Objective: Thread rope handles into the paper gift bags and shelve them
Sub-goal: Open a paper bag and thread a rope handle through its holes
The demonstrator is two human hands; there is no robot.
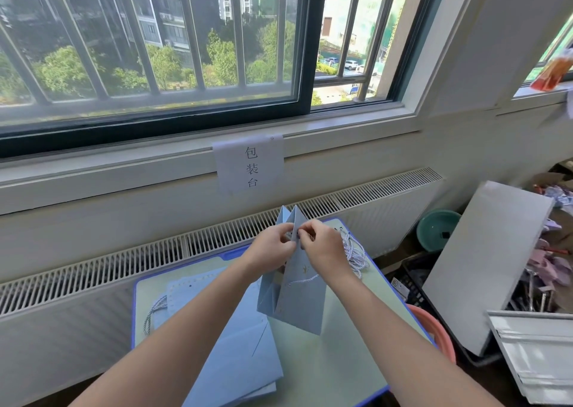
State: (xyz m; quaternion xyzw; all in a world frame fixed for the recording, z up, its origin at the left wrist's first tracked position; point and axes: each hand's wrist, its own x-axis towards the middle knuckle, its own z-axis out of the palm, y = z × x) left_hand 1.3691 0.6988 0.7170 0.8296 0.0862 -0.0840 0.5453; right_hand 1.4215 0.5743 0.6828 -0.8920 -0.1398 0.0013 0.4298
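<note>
You are pinching with both hands at the top edge of the upright blue gift bag: your left hand is curling thumb and forefinger onto the paper near the rim, and your right hand is nipping something small against the same spot, probably a rope end at a punched hole, though the hole itself is hidden behind your fingers. The bag is standing half-opened on the small blue-edged table, tilting a little toward you, with one rope handle already looping across its near face. Judge the paper as light and stiff but easy to crease, so keep holding it right beside the hole, not mid-panel; the cord looks soft and limp, best gripped close to its tip. A bundle of loose twisted ropes is lying just right of your hands, too tangled to count. At least two flat bags are stacked near you, and another flat one with a handle is lying at the left.
</note>
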